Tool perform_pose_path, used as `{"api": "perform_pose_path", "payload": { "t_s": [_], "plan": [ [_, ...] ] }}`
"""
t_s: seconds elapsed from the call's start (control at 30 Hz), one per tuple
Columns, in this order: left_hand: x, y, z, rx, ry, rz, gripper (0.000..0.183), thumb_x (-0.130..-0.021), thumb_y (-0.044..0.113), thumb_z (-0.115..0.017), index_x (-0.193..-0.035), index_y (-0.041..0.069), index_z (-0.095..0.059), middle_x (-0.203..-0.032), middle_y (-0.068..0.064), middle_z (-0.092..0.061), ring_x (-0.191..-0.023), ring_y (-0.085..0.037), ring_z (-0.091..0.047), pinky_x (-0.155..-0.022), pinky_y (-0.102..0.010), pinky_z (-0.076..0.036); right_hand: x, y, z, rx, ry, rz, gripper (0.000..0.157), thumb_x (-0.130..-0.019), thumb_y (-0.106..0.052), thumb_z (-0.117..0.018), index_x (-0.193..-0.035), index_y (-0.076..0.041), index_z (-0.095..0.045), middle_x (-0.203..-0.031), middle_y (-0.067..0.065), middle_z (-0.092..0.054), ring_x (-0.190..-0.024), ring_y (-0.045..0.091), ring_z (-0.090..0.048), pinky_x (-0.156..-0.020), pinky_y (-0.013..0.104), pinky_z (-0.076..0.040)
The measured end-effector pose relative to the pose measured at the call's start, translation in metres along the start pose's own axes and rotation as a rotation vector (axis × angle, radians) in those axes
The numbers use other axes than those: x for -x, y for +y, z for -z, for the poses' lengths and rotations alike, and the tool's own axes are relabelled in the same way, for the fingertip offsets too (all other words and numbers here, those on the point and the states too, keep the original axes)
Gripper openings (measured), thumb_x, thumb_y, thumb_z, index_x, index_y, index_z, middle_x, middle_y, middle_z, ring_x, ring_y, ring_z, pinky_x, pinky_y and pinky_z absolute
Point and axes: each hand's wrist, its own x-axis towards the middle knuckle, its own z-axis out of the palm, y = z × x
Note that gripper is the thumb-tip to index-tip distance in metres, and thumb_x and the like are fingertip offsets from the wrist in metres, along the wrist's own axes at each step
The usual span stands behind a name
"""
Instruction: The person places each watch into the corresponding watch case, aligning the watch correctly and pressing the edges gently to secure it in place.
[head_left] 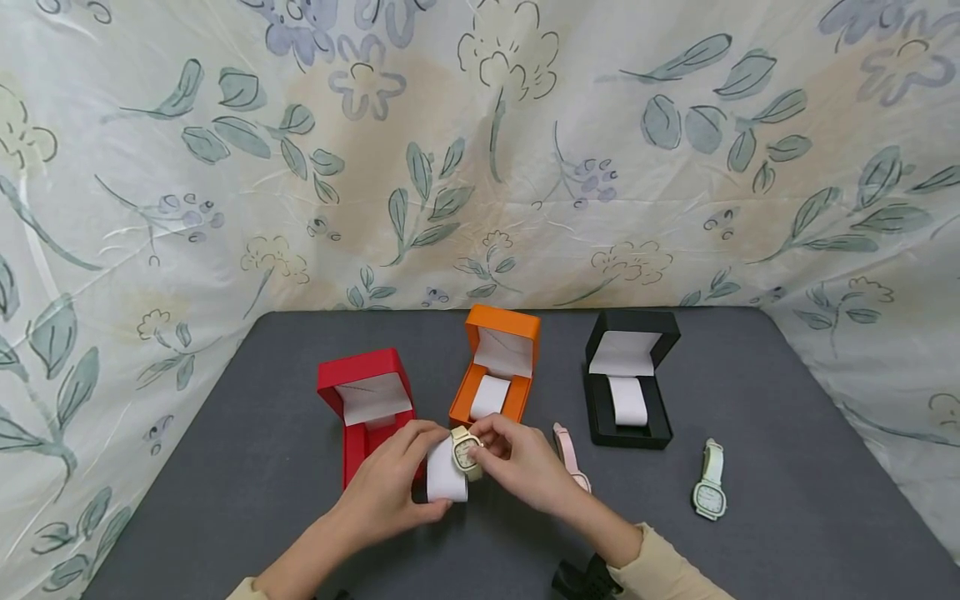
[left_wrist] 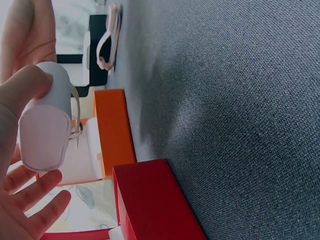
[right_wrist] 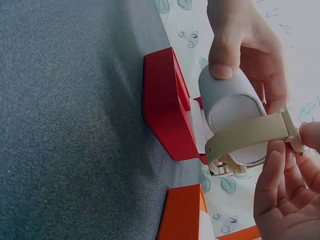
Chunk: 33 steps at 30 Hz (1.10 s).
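Observation:
A white watch pillow (head_left: 446, 482) is held by my left hand (head_left: 386, 479), thumb on one side and fingers on the other. My right hand (head_left: 525, 467) pinches a cream-yellow watch (head_left: 463, 452) by its case. In the right wrist view the watch's strap (right_wrist: 250, 134) forms a loop beside the end of the pillow (right_wrist: 235, 107), overlapping it. The pillow's flat end (left_wrist: 44, 137) faces the left wrist camera. Behind my left hand stands the open red watch box (head_left: 362, 372), its pillow slot bare.
An open orange box (head_left: 504, 322) and an open black box (head_left: 595, 415) stand farther back, each with a white pillow inside. A pink watch (head_left: 567, 454) lies right of my right hand. Farther right lies a pale green watch (head_left: 708, 493). A patterned curtain (head_left: 420, 242) hangs behind the table.

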Motion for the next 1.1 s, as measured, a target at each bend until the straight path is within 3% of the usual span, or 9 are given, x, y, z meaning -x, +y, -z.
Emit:
{"api": "perform_pose_path", "payload": {
  "t_s": [0.33, 0.6, 0.87, 1.1],
  "plan": [
    [-0.002, 0.001, 0.001, -0.017, 0.048, -0.015, 0.077, -0.053, 0.036, -0.087, -0.119, 0.015, -0.053, -0.116, 0.005, -0.051, -0.099, -0.004, -0.049, -0.079, -0.027, -0.051, 0.003, -0.003, -0.003, -0.04, -0.02, -0.03, 0.018, -0.084, -0.014, -0.067, -0.1, -0.01, -0.061, -0.082, -0.002, -0.063, -0.069, 0.004, -0.055, -0.061, 0.02, -0.048],
    [-0.001, 0.001, 0.002, -0.028, 0.067, -0.03, 0.076, -0.053, 0.036, -0.087, -0.118, 0.013, -0.054, -0.115, 0.004, -0.052, -0.098, -0.006, -0.05, -0.078, -0.026, -0.051, 0.005, -0.022, 0.0, -0.038, -0.027, -0.03, 0.015, -0.084, -0.004, -0.065, -0.098, -0.003, -0.06, -0.079, 0.004, -0.063, -0.068, 0.007, -0.056, -0.063, 0.022, -0.049],
    [-0.001, 0.0, 0.001, -0.044, 0.087, -0.032, 0.074, -0.054, 0.035, -0.085, -0.118, 0.013, -0.054, -0.115, 0.003, -0.052, -0.099, -0.006, -0.05, -0.078, -0.027, -0.051, 0.002, -0.003, -0.007, -0.015, -0.034, -0.032, 0.017, -0.085, -0.012, -0.065, -0.1, -0.009, -0.059, -0.076, -0.002, -0.06, -0.06, 0.004, -0.051, -0.056, 0.019, -0.045],
    [-0.002, -0.002, 0.001, -0.067, 0.137, -0.043, 0.072, -0.055, 0.032, -0.085, -0.117, 0.011, -0.056, -0.114, 0.001, -0.053, -0.099, -0.008, -0.05, -0.078, -0.028, -0.052, 0.001, -0.004, -0.007, -0.027, -0.038, -0.061, 0.015, -0.085, -0.009, -0.064, -0.099, -0.006, -0.059, -0.074, 0.001, -0.06, -0.058, 0.008, -0.051, -0.054, 0.018, -0.043]
  ]
}}
